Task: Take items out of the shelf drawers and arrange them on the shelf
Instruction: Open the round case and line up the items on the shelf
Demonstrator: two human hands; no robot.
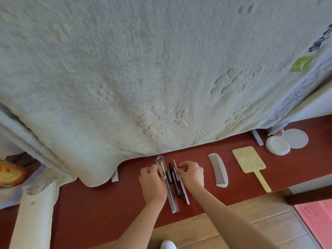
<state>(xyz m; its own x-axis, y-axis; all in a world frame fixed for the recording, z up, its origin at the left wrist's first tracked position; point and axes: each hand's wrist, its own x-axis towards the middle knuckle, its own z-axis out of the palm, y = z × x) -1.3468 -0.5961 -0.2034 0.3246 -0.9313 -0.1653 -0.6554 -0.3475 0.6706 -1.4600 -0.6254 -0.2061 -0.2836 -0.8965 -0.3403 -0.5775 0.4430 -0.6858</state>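
Observation:
On the dark red shelf [111, 203] lie several thin makeup tools side by side. My left hand [152, 182] pinches a brush in a clear sleeve [172, 202] at its upper end. My right hand [191, 175] pinches a thin silver stick [186, 194] near its pink tip. Between them lies a black pen-like tube [175, 184]. To the right lie a white comb [219, 169], a yellow hand mirror [249, 160] and a round white compact [278, 145] with its lid [295, 138] beside it.
A large cream towel [143, 78] hangs over the back and covers most of the view. Metal brackets [115, 175] stand at its lower edge. An orange-printed pack [9, 174] sits at far left. Wooden floor [233, 221] and a pink mat [318, 218] lie below.

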